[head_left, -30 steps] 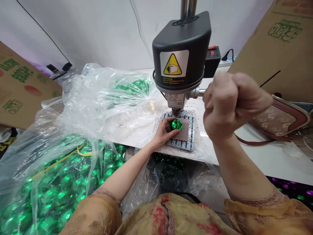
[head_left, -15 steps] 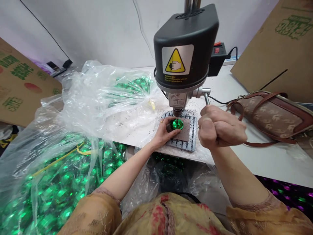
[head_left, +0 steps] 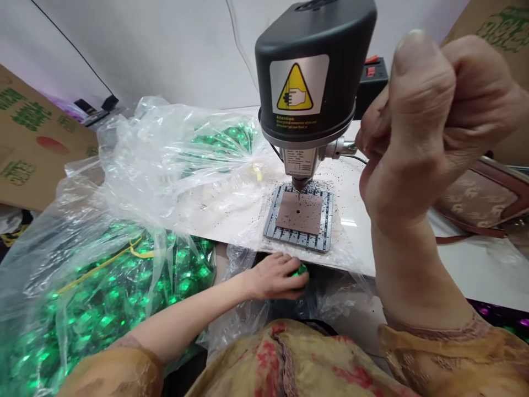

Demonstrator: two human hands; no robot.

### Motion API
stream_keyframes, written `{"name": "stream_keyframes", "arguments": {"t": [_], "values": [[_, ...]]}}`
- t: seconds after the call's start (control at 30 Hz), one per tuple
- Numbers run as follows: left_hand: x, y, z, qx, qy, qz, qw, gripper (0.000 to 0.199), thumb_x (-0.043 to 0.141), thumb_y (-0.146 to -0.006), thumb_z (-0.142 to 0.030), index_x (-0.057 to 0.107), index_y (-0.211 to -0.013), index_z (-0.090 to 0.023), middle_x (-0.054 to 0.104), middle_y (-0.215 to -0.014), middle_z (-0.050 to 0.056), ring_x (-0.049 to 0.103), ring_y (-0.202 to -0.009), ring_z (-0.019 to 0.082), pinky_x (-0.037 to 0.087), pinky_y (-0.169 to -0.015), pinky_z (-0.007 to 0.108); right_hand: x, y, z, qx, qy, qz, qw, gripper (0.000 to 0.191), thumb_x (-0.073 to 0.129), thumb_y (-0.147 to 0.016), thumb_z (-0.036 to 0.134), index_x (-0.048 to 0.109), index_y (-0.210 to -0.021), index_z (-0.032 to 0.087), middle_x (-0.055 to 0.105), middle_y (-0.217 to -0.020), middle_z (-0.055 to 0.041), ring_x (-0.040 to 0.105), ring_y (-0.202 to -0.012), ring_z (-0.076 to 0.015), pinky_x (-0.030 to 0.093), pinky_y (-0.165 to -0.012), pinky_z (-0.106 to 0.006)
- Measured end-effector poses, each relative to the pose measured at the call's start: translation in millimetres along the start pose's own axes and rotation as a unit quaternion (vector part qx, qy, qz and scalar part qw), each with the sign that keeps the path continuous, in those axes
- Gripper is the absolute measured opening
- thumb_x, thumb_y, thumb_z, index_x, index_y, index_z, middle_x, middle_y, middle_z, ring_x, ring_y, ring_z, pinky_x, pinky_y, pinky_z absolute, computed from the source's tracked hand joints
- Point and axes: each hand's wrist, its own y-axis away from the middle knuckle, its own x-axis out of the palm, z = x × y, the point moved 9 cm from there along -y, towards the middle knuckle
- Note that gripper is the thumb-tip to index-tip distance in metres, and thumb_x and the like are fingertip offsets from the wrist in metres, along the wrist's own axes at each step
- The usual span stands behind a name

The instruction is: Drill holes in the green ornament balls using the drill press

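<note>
My left hand (head_left: pixel 273 277) is just below the table's front edge, its fingers curled round a shiny green faceted ball (head_left: pixel 300 270) that shows only in part. Raised beside the drill press (head_left: pixel 314 30), my right hand (head_left: pixel 425 116) is closed in a fist on the feed lever (head_left: pixel 349 147), most of which the hand hides. Under the drill chuck (head_left: pixel 301 183), a thin bit points down at a brown board (head_left: pixel 306 218) with a small dark hole. That board lies on the grey slotted base (head_left: pixel 270 227), which is strewn with dark shavings.
Clear plastic bags of green balls lie on the table (head_left: pixel 223 138) and at lower left (head_left: pixel 103 309). Cardboard boxes stand at left (head_left: pixel 41 138) and far right. A brown handbag (head_left: pixel 475 190) sits partly behind my right arm.
My left hand has drawn the green ball off the board, down past the table edge. My right hand has swung up with the lever, and the bit now stands above the bare board.
</note>
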Motion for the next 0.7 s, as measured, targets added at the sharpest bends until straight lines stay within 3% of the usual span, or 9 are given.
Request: {"name": "stream_keyframes", "arguments": {"t": [0.07, 0.13, 0.23, 0.3, 0.37, 0.43, 0.5, 0.57, 0.7], "values": [[31.8, 25.4, -1.6, 0.003, -0.043, 0.16, 0.986, 0.03, 0.061, -0.091, -0.034, 0.061, -0.119, -0.022, 0.065, -0.106, 0.01, 0.063, -0.084, 0.019, 0.048, -0.073, 0.031, 0.2, 0.7, -1.3, -0.001, -0.014, -0.005, 1.0, 0.046, 0.056, -0.092, 0.023, 0.025, -0.058, 0.023, 0.033, -0.055, 0.0038, 0.04, -0.049, -0.0067, 0.025, -0.056, -0.029], [49.2, 49.2, 16.5, -0.076, -0.058, 0.266, 0.959, 0.037, 0.062, -0.086, -0.018, 0.061, -0.123, -0.021, 0.065, -0.117, 0.013, 0.065, -0.095, 0.023, 0.05, -0.08, 0.033, 0.7, 0.7, -0.2, -0.013, -0.031, -0.013, 0.999, 0.046, 0.057, -0.091, 0.021, 0.025, -0.058, 0.022, 0.031, -0.054, 0.0046, 0.039, -0.048, -0.0061, 0.023, -0.055, -0.028], [41.4, 65.1, 42.8, -0.213, -0.003, 0.3, 0.93, 0.053, 0.059, -0.076, -0.003, 0.061, -0.128, -0.017, 0.065, -0.124, 0.016, 0.065, -0.109, 0.027, 0.052, -0.09, 0.036, 0.2, 0.7, -0.6, -0.009, -0.035, -0.023, 0.999, 0.044, 0.057, -0.091, 0.02, 0.028, -0.058, 0.022, 0.03, -0.053, 0.005, 0.038, -0.049, -0.0059, 0.022, -0.056, -0.029], [26.5, 60.4, 43.4, -0.241, 0.146, 0.292, 0.914, 0.052, 0.057, -0.074, -0.001, 0.065, -0.123, -0.018, 0.07, -0.117, 0.012, 0.067, -0.103, 0.023, 0.053, -0.086, 0.031, 0.9, 1.2, -2.5, 0.008, -0.028, -0.015, 0.999, 0.047, 0.057, -0.091, 0.023, 0.026, -0.056, 0.022, 0.031, -0.054, 0.0049, 0.037, -0.05, -0.005, 0.024, -0.057, -0.03], [4.4, 49.1, 45.6, -0.251, 0.326, 0.26, 0.874, 0.04, 0.052, -0.076, -0.003, 0.069, -0.11, -0.018, 0.074, -0.1, 0.007, 0.07, -0.086, 0.017, 0.053, -0.074, 0.024, 1.8, 1.8, -2.7, 0.014, -0.029, -0.004, 0.999, 0.05, 0.056, -0.091, 0.025, 0.024, -0.053, 0.02, 0.031, -0.053, 0.0053, 0.036, -0.05, -0.0033, 0.024, -0.057, -0.031], [-22.1, 43.4, 77.7, -0.32, 0.394, 0.184, 0.841, 0.029, 0.046, -0.079, -0.006, 0.069, -0.094, -0.015, 0.073, -0.086, 0.005, 0.068, -0.072, 0.013, 0.051, -0.065, 0.021, 1.7, 2.2, -1.8, 0.011, -0.038, -0.002, 0.999, 0.051, 0.056, -0.092, 0.025, 0.025, -0.052, 0.02, 0.032, -0.051, 0.0056, 0.035, -0.05, -0.0027, 0.025, -0.056, -0.03], [-51.3, 54.6, 137.3, -0.446, 0.279, 0.097, 0.845, 0.02, 0.046, -0.077, -0.007, 0.065, -0.079, -0.015, 0.069, -0.075, 0.003, 0.065, -0.067, 0.013, 0.05, -0.063, 0.022, 0.5, 2.2, -1.6, 0.006, -0.042, -0.011, 0.999, 0.049, 0.056, -0.092, 0.023, 0.029, -0.052, 0.02, 0.032, -0.049, 0.0055, 0.035, -0.048, -0.0037, 0.025, -0.055, -0.03], [-84.6, 77.0, 195.1, -0.563, 0.071, 0.046, 0.822, 0.016, 0.048, -0.074, -0.007, 0.061, -0.069, -0.016, 0.066, -0.07, 0.003, 0.064, -0.07, 0.017, 0.05, -0.069, 0.025, -0.2, 2.0, -3.2, 0.009, -0.039, -0.018, 0.999, 0.047, 0.057, -0.091, 0.022, 0.032, -0.052, 0.02, 0.032, -0.048, 0.005, 0.037, -0.048, -0.0054, 0.025, -0.055, -0.031], [-123.2, 94.2, 268.0, -0.627, -0.063, -0.013, 0.776, 0.021, 0.046, -0.075, -0.007, 0.065, -0.075, -0.017, 0.071, -0.086, 0.011, 0.067, -0.093, 0.026, 0.05, -0.084, 0.034, -1.6, 2.0, -6.1, 0.014, -0.032, -0.026, 0.999, 0.049, 0.059, -0.09, 0.021, 0.03, -0.051, 0.021, 0.032, -0.048, 0.0044, 0.037, -0.048, -0.0065, 0.025, -0.054, -0.032]]}}
